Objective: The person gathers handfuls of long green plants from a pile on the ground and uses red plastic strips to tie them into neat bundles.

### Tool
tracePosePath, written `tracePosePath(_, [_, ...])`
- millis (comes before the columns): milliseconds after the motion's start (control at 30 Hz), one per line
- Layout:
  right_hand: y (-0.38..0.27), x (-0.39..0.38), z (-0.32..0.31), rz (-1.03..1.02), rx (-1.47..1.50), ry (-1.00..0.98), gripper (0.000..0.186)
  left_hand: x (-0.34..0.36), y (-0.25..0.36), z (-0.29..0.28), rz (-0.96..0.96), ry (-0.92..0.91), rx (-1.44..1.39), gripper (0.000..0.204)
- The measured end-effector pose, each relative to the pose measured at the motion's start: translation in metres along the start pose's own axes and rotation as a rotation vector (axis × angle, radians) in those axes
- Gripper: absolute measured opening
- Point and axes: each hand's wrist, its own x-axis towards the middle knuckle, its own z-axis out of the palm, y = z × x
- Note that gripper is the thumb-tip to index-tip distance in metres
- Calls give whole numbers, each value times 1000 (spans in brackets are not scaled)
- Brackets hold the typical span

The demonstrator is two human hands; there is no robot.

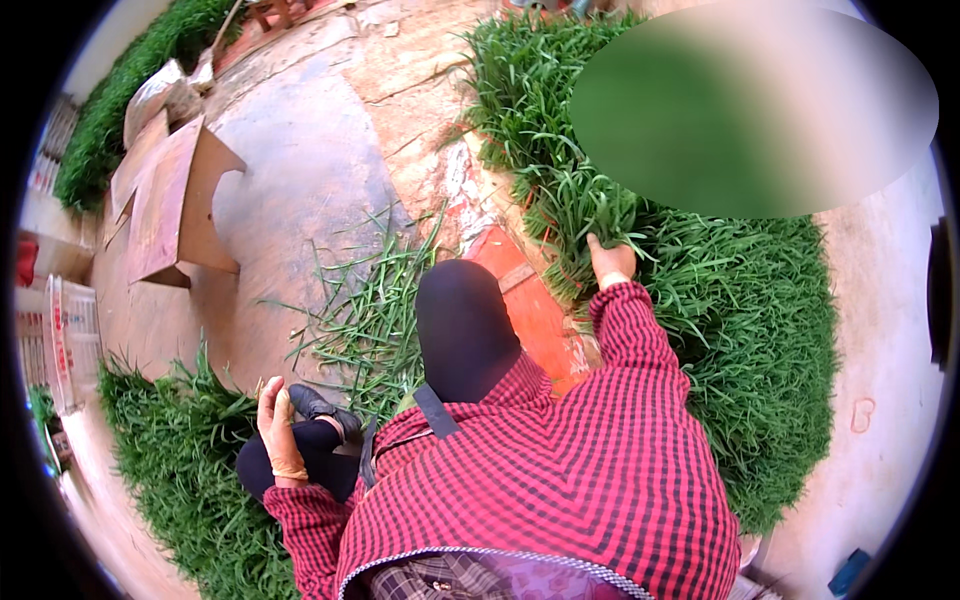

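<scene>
My right hand, reaching forward in a red-checked sleeve, is closed on a bunch of long green leaves at the edge of a dense leafy pile. My left hand is raised at the lower left beside my dark-clad leg and shoe, yellowish bands round its wrist, fingers pressed together; what they hold, if anything, is too small to make out. Loose cut leaves lie on the floor ahead, beside a dark rounded shape and an orange-red sheet.
Another leafy pile is at lower left, with more greens at upper left. A folded cardboard piece stands on the floor at left, near white crates. A blurred oval covers the upper right.
</scene>
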Motion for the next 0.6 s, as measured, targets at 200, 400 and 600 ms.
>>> tracePosePath(200, [-86, -37, -83, -375, 237, 114, 49, -6, 2, -11, 63, 1, -20, 32])
tracePosePath(400, [-255, -128, -162, -1082, 667, -3, 28, -1, 44, 49, 364, -279, 70, 32])
tracePosePath(600, [-385, -250, -194, -1615, 607, -290, 32, -31, 120, 88, 800, -271, 177, 62])
